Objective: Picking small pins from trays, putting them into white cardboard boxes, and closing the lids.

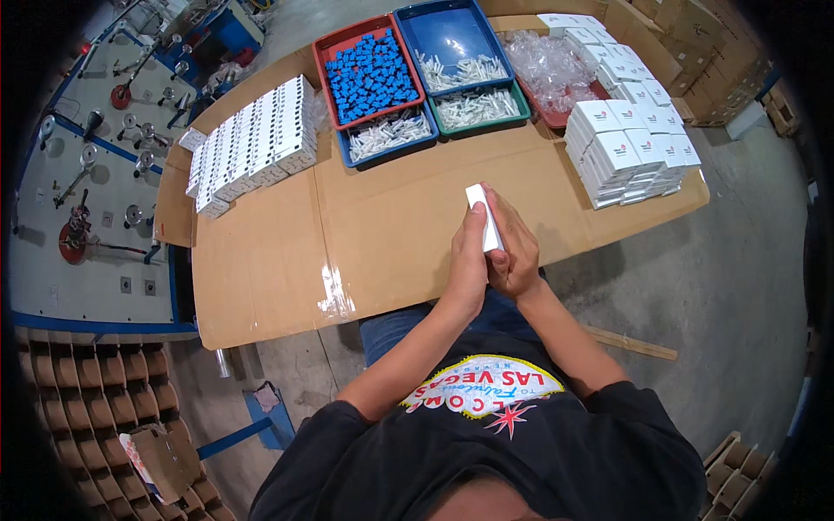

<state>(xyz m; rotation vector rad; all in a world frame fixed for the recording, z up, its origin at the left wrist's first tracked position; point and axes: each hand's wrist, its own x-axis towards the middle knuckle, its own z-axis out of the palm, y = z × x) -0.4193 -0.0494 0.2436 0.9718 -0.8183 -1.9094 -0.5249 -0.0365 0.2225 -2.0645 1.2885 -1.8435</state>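
Pressed between my two palms is a small white box (486,218), held on edge above the near edge of the cardboard-covered table (400,226). My left hand (469,250) grips it from the left, thumb lying along its side. From the right, my right hand (519,241) closes round it with the fingers pointing away from me. The box's far end and one narrow side show; the rest is covered by my hands. To the right stand stacks of flat white boxes (621,148). Rows of white boxes with dark marks (261,143) are lined up at the left.
A red tray (318,52) of blue parts, a blue tray (439,26) and a green tray (524,111) of white pieces sit at the far side. Clear plastic bags (547,65) fill another red tray. A board with metal fittings (87,217) stands at far left.
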